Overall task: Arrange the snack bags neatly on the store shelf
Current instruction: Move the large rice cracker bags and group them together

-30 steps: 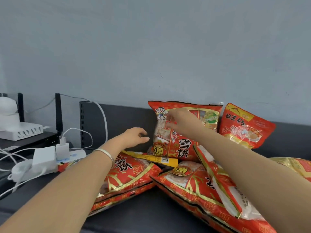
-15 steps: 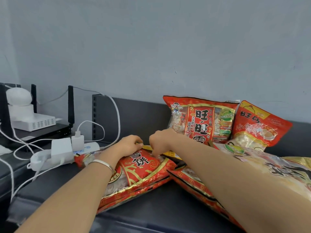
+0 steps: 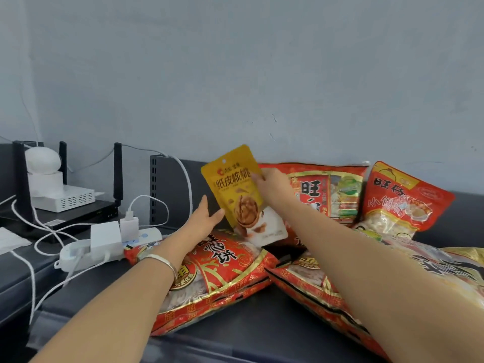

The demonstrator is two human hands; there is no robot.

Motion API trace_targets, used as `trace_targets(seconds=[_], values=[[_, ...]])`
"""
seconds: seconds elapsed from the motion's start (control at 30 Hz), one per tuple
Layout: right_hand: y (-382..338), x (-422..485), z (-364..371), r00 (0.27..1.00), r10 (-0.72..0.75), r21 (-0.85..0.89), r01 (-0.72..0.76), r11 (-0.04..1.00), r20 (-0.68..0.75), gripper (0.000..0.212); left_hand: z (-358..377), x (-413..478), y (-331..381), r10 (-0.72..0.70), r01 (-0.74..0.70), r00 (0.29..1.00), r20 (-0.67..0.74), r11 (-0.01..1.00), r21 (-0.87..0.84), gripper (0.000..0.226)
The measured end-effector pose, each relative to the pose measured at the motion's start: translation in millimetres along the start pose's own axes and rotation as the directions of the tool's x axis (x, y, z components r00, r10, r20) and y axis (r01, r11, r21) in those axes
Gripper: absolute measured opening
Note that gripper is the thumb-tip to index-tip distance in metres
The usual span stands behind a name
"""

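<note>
Yellow pouch (image 3: 237, 184) was held upright above the shelf (image 3: 248, 334), clear of the bags below it. Front face read "纸皮核桃" in dark characters over a picture of a walnut; a small red logo sat above, its smaller print too fine to read. A round hang-hole showed at the top edge.

Right hand (image 3: 271, 183) pinched the pouch's right edge near the top. Left hand (image 3: 205, 218) was spread, fingers straight, fingertips touching the pouch's lower left edge. A silver bracelet (image 3: 162, 260) circled the left wrist.

Directly beneath, a flat red bag (image 3: 225, 271) lay on the shelf, marked "雪饼". A second red-and-gold bag (image 3: 306, 282) lay beside it, partly under the right forearm. Behind the pouch an upright red bag (image 3: 330, 195) leaned at the wall (image 3: 235, 74), with "旺" legible. Just beside that, a red pouch (image 3: 403, 203) stood tilted, marked "旺仔". A pale bag (image 3: 442, 263) lay at far right, its black lettering cut off by the forearm.

The flat red bag's left corner lay just beside a white power strip (image 3: 104, 247) with plugs and cables. Further left stood a black router (image 3: 78, 214) carrying a white box (image 3: 65, 199).

Bare dark shelf surface ran along the front edge, before the bags.
</note>
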State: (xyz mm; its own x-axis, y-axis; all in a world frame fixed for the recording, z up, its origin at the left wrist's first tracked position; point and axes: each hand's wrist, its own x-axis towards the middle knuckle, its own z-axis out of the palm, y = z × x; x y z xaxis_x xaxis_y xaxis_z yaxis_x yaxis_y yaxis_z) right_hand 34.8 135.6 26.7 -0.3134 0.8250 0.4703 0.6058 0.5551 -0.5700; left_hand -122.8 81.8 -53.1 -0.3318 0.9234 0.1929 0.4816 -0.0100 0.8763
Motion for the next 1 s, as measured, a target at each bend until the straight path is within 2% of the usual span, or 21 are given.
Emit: trace_targets(seconds=[0.07, 0.13, 0.2, 0.27, 0.37, 0.47, 0.53, 0.67, 0.83, 0.97, 1.0], values=[[1, 4, -11, 0.996, 0.082, 0.259, -0.070, 0.963, -0.038, 0.029, 0, -1, 8, -0.018, 0.021, 1.000, 0.019, 0.992, -0.127, 0.081], [5, 7, -18, 0.981, 0.174, 0.488, -0.112, 0.866, -0.084, 0.028, 0, -1, 18, -0.005, 0.008, 1.000, 0.013, 0.972, -0.233, 0.082], [6, 5, -25, 0.963, 0.258, 0.620, -0.153, 0.770, -0.082, 0.024, 2, -2, 28, 0.002, -0.001, 1.000, 0.003, 0.944, -0.329, 0.077], [7, 2, -30, 0.949, 0.310, 0.686, -0.194, 0.701, -0.048, 0.023, 4, -5, 37, 0.023, -0.009, 0.999, 0.028, 0.903, -0.429, 0.058], [8, -3, -36, 0.939, 0.343, 0.721, -0.233, 0.653, -0.007, 0.017, 10, -8, 44, 0.059, -0.020, 0.997, 0.059, 0.858, -0.514, 0.039], [10, -9, -44, 0.934, 0.355, 0.712, -0.273, 0.647, 0.036, 0.018, 21, -8, 53, 0.046, -0.041, 0.999, -0.006, 0.819, -0.573, 0.029], [16, -11, -52, 0.929, 0.369, 0.685, -0.280, 0.673, 0.017, 0.022, 32, -8, 63, 0.031, -0.050, 0.999, -0.043, 0.796, -0.603, 0.021], [35, -16, -83, 0.906, 0.419, 0.686, -0.264, 0.678, -0.065, 0.011, 60, -11, 86, 0.079, -0.095, 0.995, -0.053, 0.800, -0.593, 0.006], [64, -21, -126, 0.916, 0.395, 0.695, -0.242, 0.677, -0.065, 0.014, 94, -19, 122, 0.179, -0.128, 0.984, 0.015, 0.757, -0.640, 0.019], [94, -29, -160, 0.906, 0.413, 0.732, -0.218, 0.645, -0.095, 0.010, 127, -21, 152, 0.219, -0.206, 0.974, -0.053, 0.774, -0.598, 0.009], [104, -31, -169, 0.893, 0.434, 0.723, -0.220, 0.655, -0.121, 0.006, 135, -21, 160, 0.229, -0.232, 0.970, -0.079, 0.785, -0.574, 0.012]])
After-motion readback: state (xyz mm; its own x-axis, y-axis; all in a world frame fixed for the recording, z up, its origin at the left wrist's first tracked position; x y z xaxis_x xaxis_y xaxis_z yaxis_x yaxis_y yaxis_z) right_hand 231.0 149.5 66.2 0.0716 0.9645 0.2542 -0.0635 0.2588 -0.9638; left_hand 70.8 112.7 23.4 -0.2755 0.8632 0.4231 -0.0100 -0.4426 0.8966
